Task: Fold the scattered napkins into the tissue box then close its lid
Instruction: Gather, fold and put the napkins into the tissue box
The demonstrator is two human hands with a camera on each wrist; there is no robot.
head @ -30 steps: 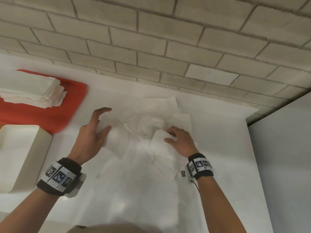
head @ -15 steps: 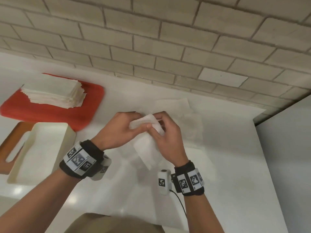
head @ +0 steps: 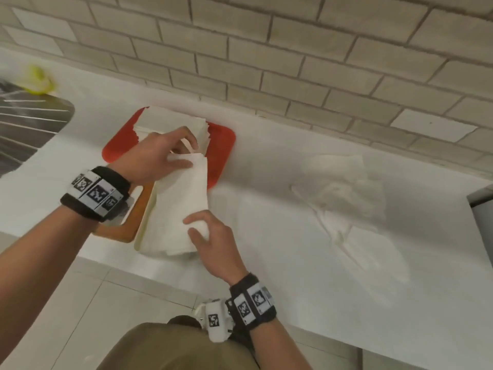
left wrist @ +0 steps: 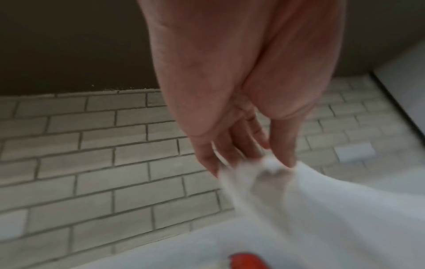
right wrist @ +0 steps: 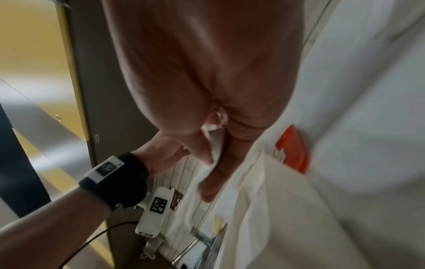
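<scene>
A folded white napkin (head: pixel 184 198) is stretched lengthwise over the open cream tissue box (head: pixel 144 236). My left hand (head: pixel 192 154) pinches its far end and my right hand (head: pixel 190 227) pinches its near end. The left wrist view shows fingers and thumb of my left hand (left wrist: pixel 253 160) closed on the blurred napkin (left wrist: pixel 299 200). In the right wrist view my right hand (right wrist: pixel 214 169) grips the napkin (right wrist: pixel 216 156) edge. The box's brown wooden lid (head: pixel 125 231) lies beside the box on its left. More scattered napkins (head: pixel 346 188) lie crumpled on the counter to the right.
A red tray (head: pixel 222 156) with a stack of flat napkins (head: pixel 170 121) sits behind the box against the brick wall. A steel sink (head: pixel 26 124) and a yellow sponge (head: pixel 37 78) are at far left. The white counter's front edge (head: pixel 160 273) runs just below the box.
Both hands picked a napkin from the scattered pile, folded it and carried it left over the tissue box. The view has swung left, so the pile now lies to the right.
</scene>
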